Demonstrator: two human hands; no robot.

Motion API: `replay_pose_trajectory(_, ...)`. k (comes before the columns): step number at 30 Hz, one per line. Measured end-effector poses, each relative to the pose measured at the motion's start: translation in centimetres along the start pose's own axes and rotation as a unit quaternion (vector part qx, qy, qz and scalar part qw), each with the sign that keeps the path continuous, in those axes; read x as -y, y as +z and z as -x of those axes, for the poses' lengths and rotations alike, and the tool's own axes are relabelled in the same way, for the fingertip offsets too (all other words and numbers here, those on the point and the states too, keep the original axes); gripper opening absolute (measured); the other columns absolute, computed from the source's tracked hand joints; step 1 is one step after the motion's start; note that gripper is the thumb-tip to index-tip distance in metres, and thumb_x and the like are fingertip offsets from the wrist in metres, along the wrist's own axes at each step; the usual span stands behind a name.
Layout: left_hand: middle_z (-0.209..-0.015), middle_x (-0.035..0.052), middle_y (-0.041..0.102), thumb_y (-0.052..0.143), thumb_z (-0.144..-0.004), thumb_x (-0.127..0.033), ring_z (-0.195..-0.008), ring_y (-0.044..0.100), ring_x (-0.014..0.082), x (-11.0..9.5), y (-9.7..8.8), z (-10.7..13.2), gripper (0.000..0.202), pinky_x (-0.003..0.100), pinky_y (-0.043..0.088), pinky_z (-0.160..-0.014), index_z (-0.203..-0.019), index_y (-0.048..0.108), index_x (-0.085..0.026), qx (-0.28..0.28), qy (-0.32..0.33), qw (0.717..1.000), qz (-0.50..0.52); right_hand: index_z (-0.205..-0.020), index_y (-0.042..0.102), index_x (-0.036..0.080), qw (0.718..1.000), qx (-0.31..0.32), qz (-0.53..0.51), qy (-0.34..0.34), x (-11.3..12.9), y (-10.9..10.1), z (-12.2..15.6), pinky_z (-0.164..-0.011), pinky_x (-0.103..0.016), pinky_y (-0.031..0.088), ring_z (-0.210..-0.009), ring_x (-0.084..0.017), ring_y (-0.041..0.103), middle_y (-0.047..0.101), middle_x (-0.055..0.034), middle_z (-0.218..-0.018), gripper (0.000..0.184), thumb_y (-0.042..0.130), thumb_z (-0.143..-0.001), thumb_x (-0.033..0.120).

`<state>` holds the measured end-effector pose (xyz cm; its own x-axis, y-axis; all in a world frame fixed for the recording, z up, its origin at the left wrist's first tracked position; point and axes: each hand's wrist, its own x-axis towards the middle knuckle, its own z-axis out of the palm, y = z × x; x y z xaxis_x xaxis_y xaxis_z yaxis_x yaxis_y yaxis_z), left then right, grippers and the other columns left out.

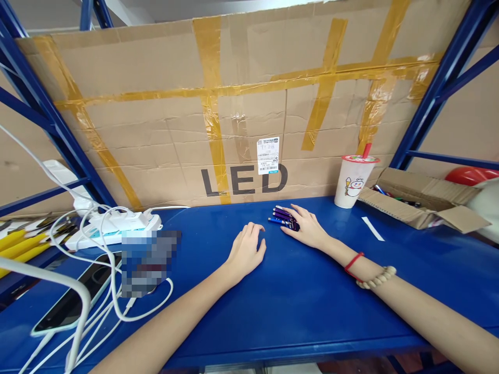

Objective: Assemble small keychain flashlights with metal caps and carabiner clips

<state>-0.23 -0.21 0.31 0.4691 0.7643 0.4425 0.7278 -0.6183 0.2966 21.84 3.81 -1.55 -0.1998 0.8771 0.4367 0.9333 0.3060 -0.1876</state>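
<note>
My right hand point(306, 227) rests on the blue shelf top point(296, 296) with its fingers curled around a small bundle of purple and blue pens point(281, 216), which stick out to the left of the fingers. A red cord and a bead bracelet sit on that wrist. My left hand point(246, 251) lies palm down on the blue surface just left of the pens, fingers loosely bent, with nothing in it.
A white drink cup point(352, 181) with a red straw stands at the back right, beside an open cardboard box point(419, 204) of pens. A white power strip point(117, 227), white cables and a phone point(70, 304) lie at left. A taped cardboard sheet marked LED point(245, 104) forms the back wall.
</note>
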Motion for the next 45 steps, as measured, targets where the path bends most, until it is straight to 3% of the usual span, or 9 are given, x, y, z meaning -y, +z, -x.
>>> replay_pose_trajectory(2,-0.101,0.0049,0.051,0.038,-0.084,-0.017,-0.094,0.049,0.0192,0.1,0.0,0.0,0.018,0.035,0.044,-0.084,-0.100,0.044,-0.019,0.000,0.004,1.000,0.002,-0.137,0.032,0.024,1.000,0.022,0.004,0.003,-0.2,0.1,-0.1,-0.101,-0.048,0.026,-0.130,-0.029,0.027,0.032,-0.0135,-0.140,0.064,0.046,-0.081,0.052)
replay_pose_trajectory(4,-0.101,0.0047,0.051,0.038,-0.083,-0.017,-0.093,0.050,0.0189,0.1,0.1,0.0,0.018,0.035,0.044,-0.084,-0.100,0.044,-0.020,-0.001,0.007,1.000,0.007,-0.136,0.035,0.024,0.999,0.040,0.005,0.005,-0.3,0.2,-0.2,-0.101,-0.049,0.024,-0.129,-0.030,0.027,0.034,-0.0128,-0.139,0.063,0.044,-0.081,0.054)
replay_pose_trajectory(11,-0.100,0.0049,0.051,0.039,-0.083,-0.017,-0.093,0.050,0.0190,0.1,0.1,0.1,0.017,0.035,0.044,-0.084,-0.099,0.044,-0.020,-0.002,0.009,1.000,0.004,-0.126,0.047,0.026,0.999,-0.001,-0.038,-0.035,-0.4,0.1,-0.4,-0.094,-0.044,0.034,-0.110,-0.024,0.048,0.053,-0.0084,-0.115,0.051,0.046,-0.082,0.051)
replay_pose_trajectory(17,-0.099,0.0047,0.052,0.039,-0.083,-0.018,-0.093,0.050,0.0190,0.1,0.1,0.0,0.016,0.035,0.044,-0.084,-0.098,0.045,-0.020,-0.003,0.010,1.000,0.004,-0.125,0.049,0.028,1.000,0.003,-0.022,-0.022,-0.7,0.4,-0.4,-0.091,-0.048,0.035,-0.118,-0.029,0.041,0.045,-0.0103,-0.130,0.049,0.047,-0.081,0.049)
replay_pose_trajectory(20,-0.100,0.0047,0.052,0.039,-0.083,-0.017,-0.093,0.050,0.0189,0.1,0.1,0.0,0.016,0.035,0.044,-0.084,-0.098,0.045,-0.020,-0.001,0.012,1.000,0.003,-0.124,0.051,0.026,0.999,0.024,-0.027,-0.020,-0.6,0.3,-0.5,-0.092,-0.048,0.035,-0.117,-0.029,0.042,0.049,-0.0101,-0.126,0.046,0.046,-0.083,0.047)
replay_pose_trajectory(24,-0.101,0.0044,0.052,0.039,-0.083,-0.018,-0.093,0.050,0.0187,0.3,0.2,0.0,0.017,0.035,0.044,-0.084,-0.099,0.045,-0.020,0.000,0.016,1.000,0.009,-0.117,0.057,0.025,0.996,0.018,-0.070,-0.054,-0.5,0.0,-0.5,-0.087,-0.043,0.040,-0.107,-0.025,0.051,0.056,-0.0083,-0.116,0.039,0.046,-0.084,0.043)
replay_pose_trajectory(30,-0.101,0.0046,0.053,0.038,-0.085,-0.020,-0.094,0.050,0.0191,0.1,0.0,0.0,0.017,0.036,0.043,-0.085,-0.100,0.047,-0.020,0.001,0.028,1.000,0.011,-0.114,0.059,0.025,0.986,0.027,-0.122,-0.108,0.3,-0.2,-0.2,-0.086,-0.043,0.042,-0.104,-0.025,0.053,0.057,-0.0083,-0.114,0.039,0.048,-0.084,0.046)
replay_pose_trajectory(39,-0.133,0.0113,0.043,0.041,-0.089,-0.036,-0.126,0.034,0.0232,0.3,0.4,-0.1,0.041,0.041,0.032,-0.100,-0.125,0.039,-0.016,0.013,0.029,1.000,0.001,-0.124,0.050,0.028,0.960,0.100,-0.184,-0.185,2.9,-1.1,0.9,-0.098,-0.045,0.032,-0.120,-0.023,0.042,0.051,-0.0054,-0.127,0.037,0.039,-0.090,0.038)
replay_pose_trajectory(45,-0.137,0.0123,0.039,0.045,-0.086,-0.043,-0.131,0.027,0.0252,0.2,0.6,-0.1,0.052,0.045,0.027,-0.103,-0.129,0.038,-0.015,0.045,0.004,0.999,0.002,-0.114,0.057,0.025,0.955,0.062,-0.217,-0.194,3.2,-1.2,1.1,-0.099,-0.041,0.032,-0.116,-0.021,0.046,0.054,-0.0053,-0.123,0.030,0.046,-0.087,0.028)
